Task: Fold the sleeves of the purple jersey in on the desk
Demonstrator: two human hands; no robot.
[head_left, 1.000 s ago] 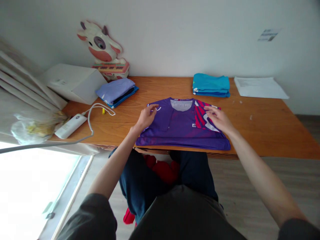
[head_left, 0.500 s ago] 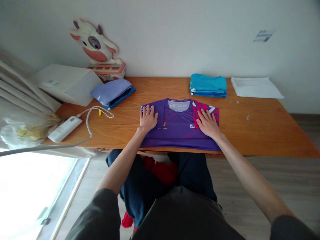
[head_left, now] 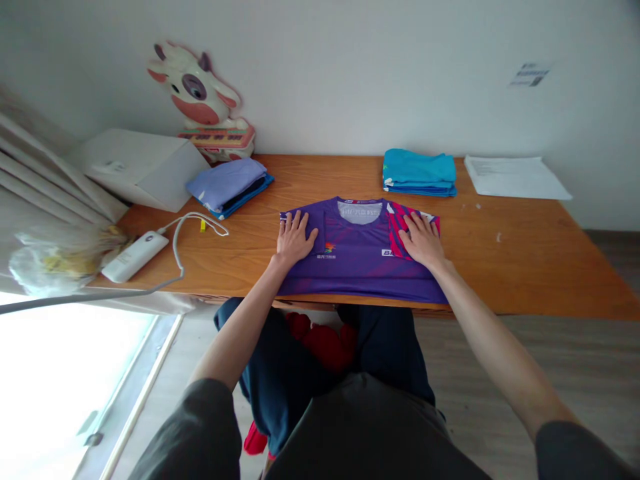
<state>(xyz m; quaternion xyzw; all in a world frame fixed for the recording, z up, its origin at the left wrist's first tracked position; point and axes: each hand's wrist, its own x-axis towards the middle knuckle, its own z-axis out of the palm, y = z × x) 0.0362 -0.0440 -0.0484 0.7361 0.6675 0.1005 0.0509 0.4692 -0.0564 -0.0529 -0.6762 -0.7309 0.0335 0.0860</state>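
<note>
A purple T-shirt (head_left: 357, 270) lies flat near the table's front edge, its collar towards the wall and both sleeves folded inward over the chest. My left hand (head_left: 295, 239) rests open on the folded purple sleeve, fingers spread. On the other side, my right hand (head_left: 423, 241) lies flat with its fingers apart on the pink-and-red striped sleeve (head_left: 397, 230). A small logo and white lettering show on the shirt's front. My palms hide parts of both sleeves.
On the wooden table (head_left: 525, 260) sit a folded turquoise garment stack (head_left: 419, 172), papers (head_left: 515, 177), a folded lavender garment stack (head_left: 227, 185) and a white box (head_left: 150, 170). A cow-shaped toy keyboard (head_left: 207, 103) stands behind. At left are a white power strip (head_left: 135, 257) with its cord and a plastic bag (head_left: 55, 260).
My right hand has shifted slightly on the striped sleeve, and my left hand stays on the purple one. The whole view has moved a little.
</note>
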